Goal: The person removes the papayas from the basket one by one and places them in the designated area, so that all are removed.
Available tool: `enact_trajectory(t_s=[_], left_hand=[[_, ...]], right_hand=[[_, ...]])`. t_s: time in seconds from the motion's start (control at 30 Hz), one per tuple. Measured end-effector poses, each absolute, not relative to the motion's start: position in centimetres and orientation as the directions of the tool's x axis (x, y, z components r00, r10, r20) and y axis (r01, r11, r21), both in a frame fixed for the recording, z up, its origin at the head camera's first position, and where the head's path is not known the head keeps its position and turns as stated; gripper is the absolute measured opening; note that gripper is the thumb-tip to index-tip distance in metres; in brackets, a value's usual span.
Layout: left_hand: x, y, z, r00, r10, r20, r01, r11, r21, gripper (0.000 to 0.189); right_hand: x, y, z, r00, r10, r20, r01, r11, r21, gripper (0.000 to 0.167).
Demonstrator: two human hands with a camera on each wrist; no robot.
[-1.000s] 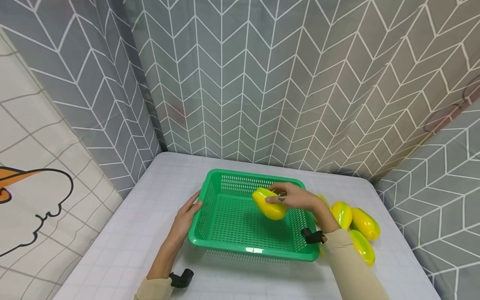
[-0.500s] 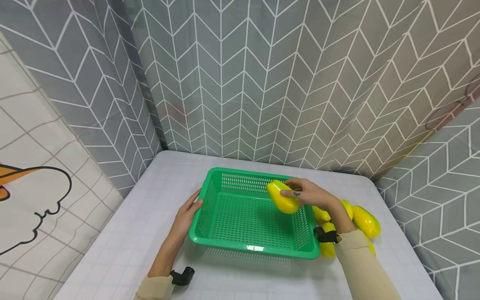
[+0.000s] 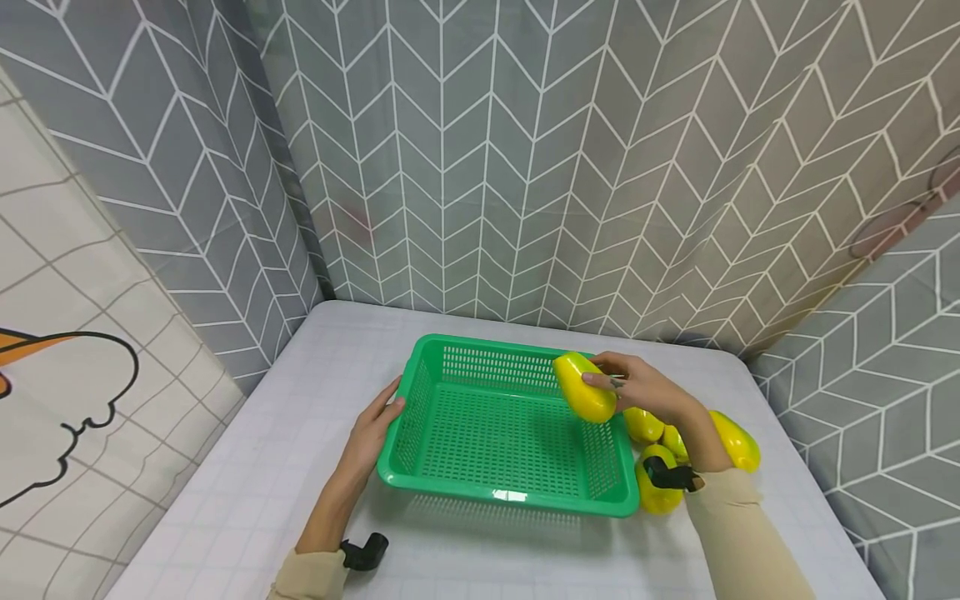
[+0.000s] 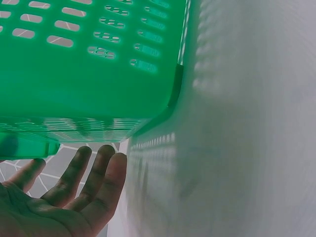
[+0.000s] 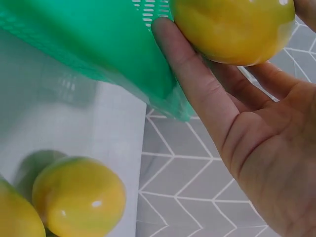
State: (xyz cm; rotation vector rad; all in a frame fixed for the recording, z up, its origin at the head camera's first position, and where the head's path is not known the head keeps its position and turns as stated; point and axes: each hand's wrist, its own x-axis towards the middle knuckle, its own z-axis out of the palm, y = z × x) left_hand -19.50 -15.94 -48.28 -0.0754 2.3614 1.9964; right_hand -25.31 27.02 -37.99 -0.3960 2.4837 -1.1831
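In the head view, a green plastic basket (image 3: pixel 510 495) with slotted walls stands on the table. My left hand (image 3: pixel 369 433) touches its left rim, the thumb against the edge. In the left wrist view, the left hand's fingers (image 4: pixel 101 182) extend loosely beside the basket wall. My right hand (image 3: pixel 645 390) grips a glossy yellow mango (image 3: pixel 583 390) above the basket's right side, tilted, thumb on the near face. The right wrist view shows this mango (image 5: pixel 237 29) between the fingers, partly cut off by the frame.
Several more yellow-green mangoes (image 3: pixel 660 493) lie on the white table (image 3: pixel 300 392) right of the basket, partly hidden by my right forearm. Patterned grey curtains (image 3: pixel 465 167) hang behind the table and along its sides.
My right hand has moved to the right with the mango, from over the basket's inside to its right wall. The left hand and basket have stayed in place.
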Motion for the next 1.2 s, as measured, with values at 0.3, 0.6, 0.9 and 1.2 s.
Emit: enact_trajectory(t_s=[0.3,0.6,0.9,1.2], left_hand=[[-19.4,-15.9,-48.2,-0.996,-0.015,-0.083,-0.084,0.173,0.981,0.062],[-19.3,-15.9,-48.3,-0.997,-0.016,-0.080,-0.082,0.163,0.983,0.062],[-19.4,-15.7,-48.2,-0.996,-0.027,-0.089,-0.093,0.175,0.980,0.063],[-19.2,-15.9,-48.1,-0.996,-0.010,-0.090,-0.091,0.167,0.982,0.062]], right_hand=[[-24.7,28.2,-37.1,-0.908,-0.379,-0.182,-0.100,0.615,-0.782,0.062],[-23.8,29.7,-37.0,-0.922,-0.339,-0.186,-0.074,0.627,-0.775,0.065],[-22.2,31.9,-37.2,-0.939,-0.284,-0.195,-0.045,0.661,-0.749,0.067],[-20.7,33.9,-37.9,-0.949,-0.245,-0.199,-0.009,0.651,-0.759,0.065]])
